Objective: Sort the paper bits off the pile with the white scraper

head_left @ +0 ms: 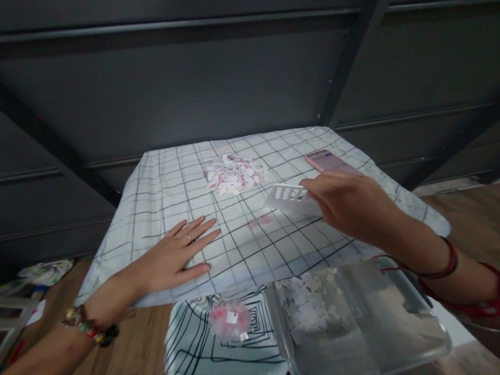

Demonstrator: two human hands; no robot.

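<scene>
- A dark panelled wall [169, 87], crossed by metal ribs, is seen behind the whole setup.
- A wood-plank floor [485, 221] is visible at both sides.
- The worktop [247, 263] is covered with white cloth ruled in dark squares.
- Clear plastic containers [408, 339] are placed below the near edge of the worktop; whether the right-hand part is a lid or a second box cannot be told. White scraps [312, 303] are held in the left part.
- A pale blue-green cushion-like item [212, 372], printed with black lines, is set left of the containers.
- The left hand [173, 258] is laid palm down on the cloth, its fingers spread; a ring [188, 237] is worn.
- The right hand [351, 204] is closed at the right side of a white slotted piece [299, 202], which is pinched between thumb and fingers; the fingertips are partly hidden. The piece is held over the middle right of the worktop; contact with the cloth cannot be told.
- A loose pile of white and pink paper scraps [235, 174] is heaped near the far edge, beyond both hands.
- A pink phone [329, 162] is laid just beyond the right hand, partly covered by it.
- A fluffy pink bundle [229, 323] is rested on the cushion-like item.
</scene>
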